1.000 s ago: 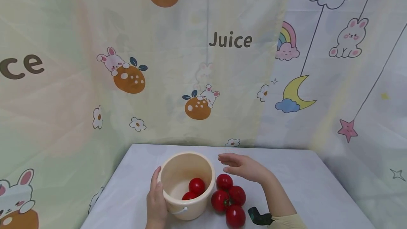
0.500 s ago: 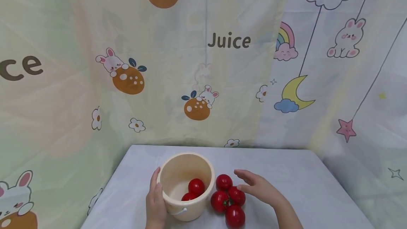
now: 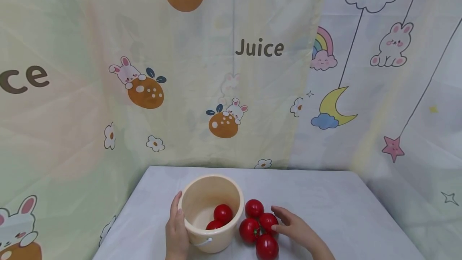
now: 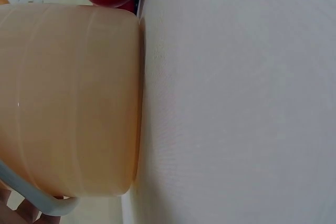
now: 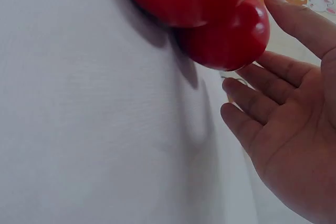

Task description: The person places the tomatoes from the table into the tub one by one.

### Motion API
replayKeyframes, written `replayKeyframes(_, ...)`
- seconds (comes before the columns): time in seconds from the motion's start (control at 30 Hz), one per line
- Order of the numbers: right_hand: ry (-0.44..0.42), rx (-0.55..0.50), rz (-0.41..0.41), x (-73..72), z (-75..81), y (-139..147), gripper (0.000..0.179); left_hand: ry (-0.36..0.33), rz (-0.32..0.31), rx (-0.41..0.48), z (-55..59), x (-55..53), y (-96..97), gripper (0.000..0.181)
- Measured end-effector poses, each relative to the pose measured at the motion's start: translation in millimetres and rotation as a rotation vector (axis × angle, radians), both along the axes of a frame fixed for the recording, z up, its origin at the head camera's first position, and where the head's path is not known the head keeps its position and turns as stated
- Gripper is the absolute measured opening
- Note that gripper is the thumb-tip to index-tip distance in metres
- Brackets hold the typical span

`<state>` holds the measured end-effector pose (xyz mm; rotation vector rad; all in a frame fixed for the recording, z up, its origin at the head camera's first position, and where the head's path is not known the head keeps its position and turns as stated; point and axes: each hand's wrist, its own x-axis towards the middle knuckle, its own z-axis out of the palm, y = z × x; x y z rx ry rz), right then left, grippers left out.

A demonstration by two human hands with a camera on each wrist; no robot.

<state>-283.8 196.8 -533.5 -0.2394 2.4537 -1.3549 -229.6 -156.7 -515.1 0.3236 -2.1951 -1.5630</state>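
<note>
A cream bucket (image 3: 216, 234) with a thin white handle (image 3: 203, 242) stands on the table, two red tomatoes (image 3: 223, 214) visible inside it. My left hand (image 3: 177, 230) lies along the bucket's left side, its fingers fairly straight and touching near the rim. To the right of the bucket, several glossy red tomatoes (image 3: 267, 246) sit clustered around a green stem (image 3: 257, 231). At the cluster's right edge is my right hand (image 3: 296, 230), fingers spread and thumb apart around the rightmost tomato (image 3: 268, 222). In the right wrist view, the palm faces a tomato (image 5: 226, 35) with thumb and fingers loosely around it.
A white cloth covers the table (image 3: 343, 208). Printed curtains (image 3: 187, 71) with rabbits, oranges and lettering hang behind and along both sides. The bucket and the tomato cluster stand close side by side.
My right hand has come down and toward me from above the far end of the cluster to the rightmost tomato. The left hand and bucket stay in place.
</note>
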Motion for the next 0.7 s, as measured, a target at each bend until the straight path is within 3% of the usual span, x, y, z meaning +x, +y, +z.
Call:
replayKeyframes(0.27, -0.042, 0.000, -0.023, -1.5, -9.8, 0.0, 0.080, -0.007, -0.011, 0.003, 0.8, 0.0, -0.3, 0.039)
replayKeyframes(0.7, -0.020, 0.045, -0.053, -0.3, -17.8, -3.6, 0.081, -0.022, -0.014, -0.008, 0.6, -0.8, -0.2, 0.039)
